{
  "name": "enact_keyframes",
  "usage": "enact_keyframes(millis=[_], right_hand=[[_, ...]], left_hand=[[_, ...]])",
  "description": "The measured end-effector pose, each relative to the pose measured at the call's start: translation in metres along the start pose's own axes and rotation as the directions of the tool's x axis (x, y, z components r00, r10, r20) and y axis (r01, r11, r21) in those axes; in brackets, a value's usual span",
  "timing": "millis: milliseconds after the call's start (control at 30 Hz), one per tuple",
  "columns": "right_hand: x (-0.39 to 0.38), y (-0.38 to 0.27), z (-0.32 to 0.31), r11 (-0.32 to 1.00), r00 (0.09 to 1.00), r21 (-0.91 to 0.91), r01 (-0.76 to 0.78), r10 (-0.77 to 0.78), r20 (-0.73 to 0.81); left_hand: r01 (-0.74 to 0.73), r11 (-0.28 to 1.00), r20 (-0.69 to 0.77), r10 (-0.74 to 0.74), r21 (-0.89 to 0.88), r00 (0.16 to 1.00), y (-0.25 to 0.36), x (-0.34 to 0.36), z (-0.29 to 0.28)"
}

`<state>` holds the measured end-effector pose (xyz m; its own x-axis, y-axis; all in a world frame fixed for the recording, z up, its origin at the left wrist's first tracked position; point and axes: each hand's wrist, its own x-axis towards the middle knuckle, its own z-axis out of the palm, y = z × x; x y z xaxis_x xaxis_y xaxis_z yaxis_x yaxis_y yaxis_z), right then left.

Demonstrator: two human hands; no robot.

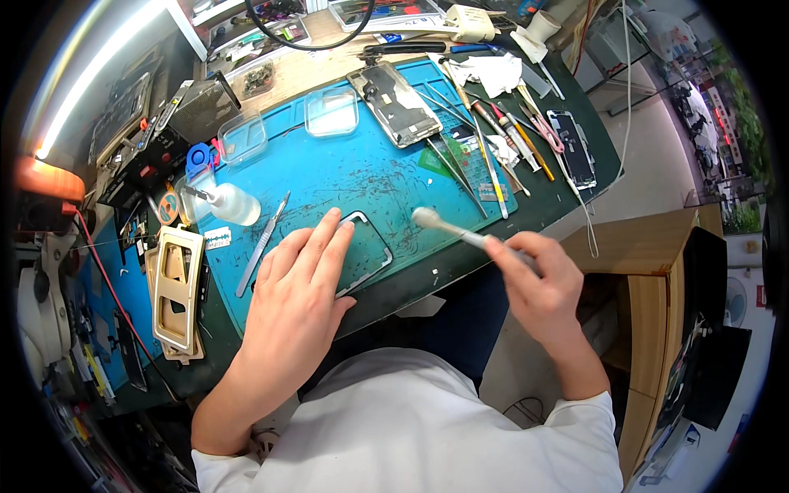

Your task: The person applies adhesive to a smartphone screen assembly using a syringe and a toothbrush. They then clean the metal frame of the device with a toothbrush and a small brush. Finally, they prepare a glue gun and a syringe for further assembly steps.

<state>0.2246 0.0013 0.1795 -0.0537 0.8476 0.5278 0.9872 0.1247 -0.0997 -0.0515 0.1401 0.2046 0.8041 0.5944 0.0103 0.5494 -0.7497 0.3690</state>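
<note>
My left hand [300,296] lies with fingers stretched out over a thin black-edged frame or panel [378,238] on the blue mat [386,181], covering part of it. My right hand [538,287] grips a tool [460,232] with a pale rounded head and a slender handle, held above the mat to the right of the frame. A metal tweezer-like tool [261,245] lies left of my left hand, near a white dropper bottle [237,205] and a razor blade [218,237].
An opened phone [393,105], clear plastic containers [331,112] and several hand tools [526,144] lie at the back and right. Metal jigs [179,287] and an orange device [49,185] are at the left. A wooden cabinet [649,329] stands right of the bench.
</note>
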Motion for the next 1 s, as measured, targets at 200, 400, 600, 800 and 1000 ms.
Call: enact_keyframes(millis=[200, 400, 600, 800, 1000], right_hand=[[-0.005, -0.008, 0.001, 0.992, 0.996, 0.126, -0.009, -0.002, 0.090], [-0.008, -0.016, -0.001, 0.966, 0.983, 0.255, -0.052, 0.004, 0.184], [-0.004, -0.008, -0.008, 0.886, 0.976, 0.437, -0.154, 0.066, 0.209], [-0.002, -0.001, -0.014, 0.669, 0.921, 0.646, -0.368, 0.167, 0.352], [0.028, -0.044, 0.028, 0.683, 0.872, 0.548, -0.483, 0.314, 0.376]], left_hand=[[-0.015, 1.000, 0.014, 0.015, -0.024, 1.000, 0.001, 0.002, -0.002], [-0.011, 1.000, -0.002, 0.011, -0.010, 1.000, 0.004, 0.003, -0.003], [-0.009, 1.000, -0.017, 0.010, 0.018, 1.000, 0.006, 0.002, -0.001], [-0.008, 1.000, -0.024, 0.008, 0.023, 1.000, 0.005, -0.001, -0.001], [-0.020, 1.000, -0.050, 0.022, 0.022, 0.999, 0.009, 0.000, -0.001]])
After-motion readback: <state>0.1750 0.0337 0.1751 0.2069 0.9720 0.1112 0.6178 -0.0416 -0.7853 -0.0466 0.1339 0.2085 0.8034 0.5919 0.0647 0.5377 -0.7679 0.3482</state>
